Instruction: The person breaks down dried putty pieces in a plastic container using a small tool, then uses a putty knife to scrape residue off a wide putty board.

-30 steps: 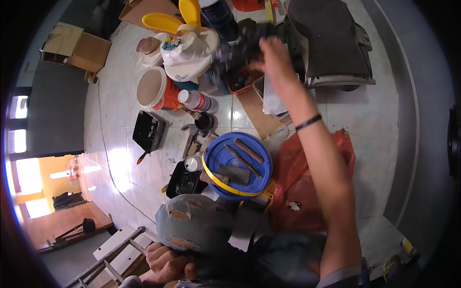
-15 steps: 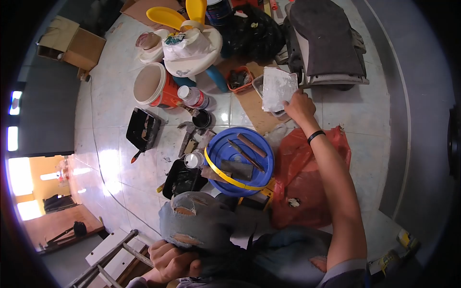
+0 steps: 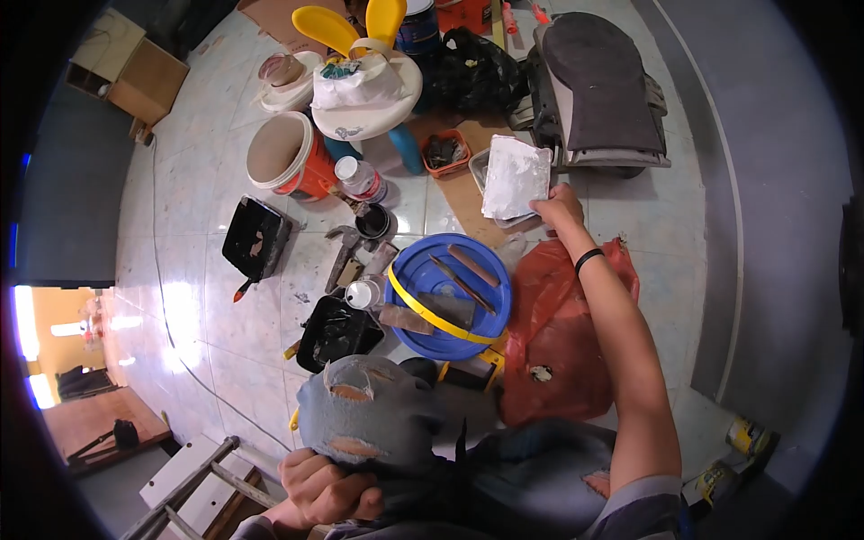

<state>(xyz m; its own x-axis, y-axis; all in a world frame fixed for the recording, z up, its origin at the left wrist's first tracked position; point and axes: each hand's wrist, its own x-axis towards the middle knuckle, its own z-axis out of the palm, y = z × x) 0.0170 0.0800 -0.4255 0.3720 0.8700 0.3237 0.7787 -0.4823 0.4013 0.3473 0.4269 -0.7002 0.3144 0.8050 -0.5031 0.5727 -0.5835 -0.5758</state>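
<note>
At the right of the middle, my right hand (image 3: 560, 209) pinches the lower right corner of a white-coated rectangular lid (image 3: 517, 176). The lid is tilted over a clear plastic container (image 3: 480, 169), whose rim shows at the left and below. My left hand (image 3: 328, 488) is curled closed beside my knee at the bottom; whether anything is inside its fingers is hidden. Between my knee and the container stands a blue-lidded bucket (image 3: 423, 256), with a yellow handle, a thin stick-like tool and several flat blocks on top.
A red plastic bag (image 3: 562, 360) lies under my right forearm. Black trays (image 3: 337, 335), a hammer (image 3: 342, 256), a white bottle (image 3: 362, 180) and an orange bucket (image 3: 313, 171) stand to the left. A child's chair (image 3: 387, 112) and a grey padded seat (image 3: 612, 90) are farther back.
My right hand has shifted slightly down in view, and the lid has moved a little down and left, tilting slightly. The whole view has turned slightly. My left hand stays curled.
</note>
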